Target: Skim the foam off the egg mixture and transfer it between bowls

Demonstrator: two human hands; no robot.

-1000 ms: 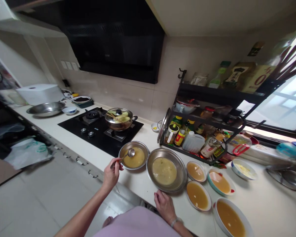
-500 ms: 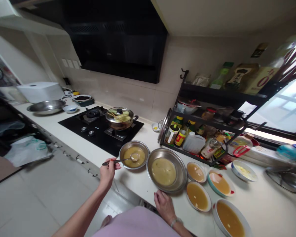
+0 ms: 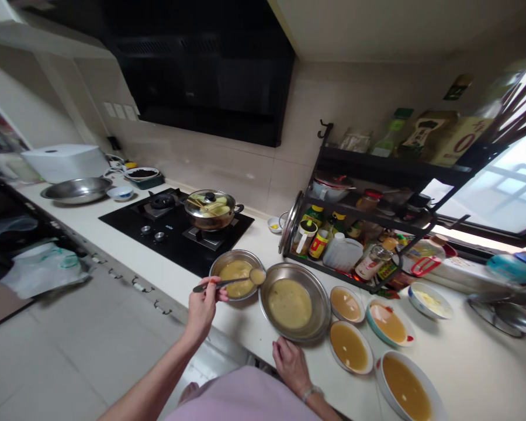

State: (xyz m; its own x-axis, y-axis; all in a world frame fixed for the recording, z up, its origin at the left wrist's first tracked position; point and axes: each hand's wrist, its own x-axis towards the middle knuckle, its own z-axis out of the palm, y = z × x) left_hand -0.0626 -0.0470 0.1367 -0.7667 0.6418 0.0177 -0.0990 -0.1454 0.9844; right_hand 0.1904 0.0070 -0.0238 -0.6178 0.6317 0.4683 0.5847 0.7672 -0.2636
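Observation:
My left hand (image 3: 205, 307) is closed round the dark handle of a soup ladle (image 3: 222, 284). The ladle's round bowl, full of yellowish liquid, is over the right rim of a smaller metal bowl (image 3: 217, 265) that contains similar liquid. Beside it stands a wider metal basin (image 3: 319, 292), partly filled with paler, cloudy liquid. My right hand (image 3: 289, 359) rests in a loose fist at the counter's front edge, just below the basin; nothing shows in it. Right of the basin are several bowls of orange-brown liquid, among them a small bowl (image 3: 353, 349) and a larger oval bowl (image 3: 405, 386).
A lidded pot (image 3: 210, 210) with pale green pieces and chopsticks stands on the black gas hob (image 3: 170, 248). Behind the basin, a black rack (image 3: 377, 216) holds bottles and jars. A white bowl (image 3: 429, 301) of pale slices is at right, a wide metal pan (image 3: 76, 190) at far left.
My left hand has moved right and lifted the ladle out of the smaller bowl's liquid to its right rim. My right hand stays where it was. The view has shifted slightly.

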